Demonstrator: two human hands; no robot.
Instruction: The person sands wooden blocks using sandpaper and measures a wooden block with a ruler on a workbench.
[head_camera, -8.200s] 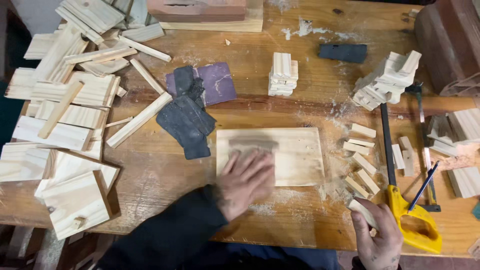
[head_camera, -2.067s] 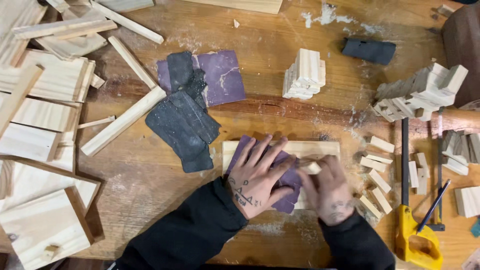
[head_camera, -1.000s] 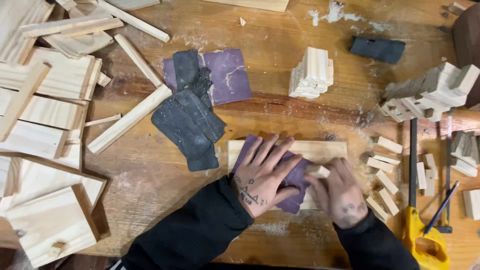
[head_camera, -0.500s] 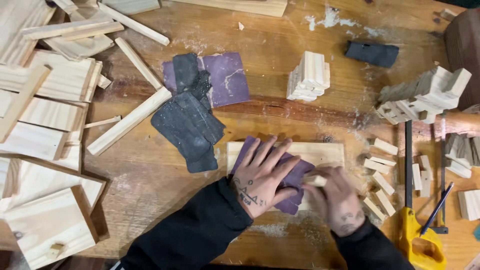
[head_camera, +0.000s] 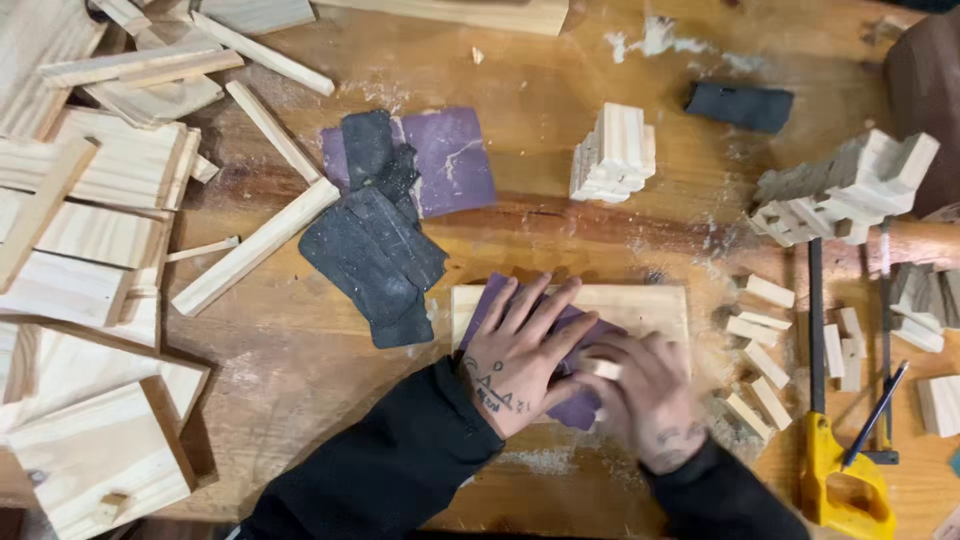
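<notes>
Since half a second ago my right hand (head_camera: 645, 400) has slid its small wood block (head_camera: 603, 368) across the purple sandpaper (head_camera: 575, 408), fingers pinching it; my left hand (head_camera: 522, 355) lies open, pressing the sandpaper on the pine board (head_camera: 640, 305).

Right hand (head_camera: 650, 405) onto purple sandpaper (head_camera: 575, 405)

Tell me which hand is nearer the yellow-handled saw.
Right. The right hand works a small wooden block just left of the saw; the left hand lies flat on the purple sandpaper, farther left.
</notes>
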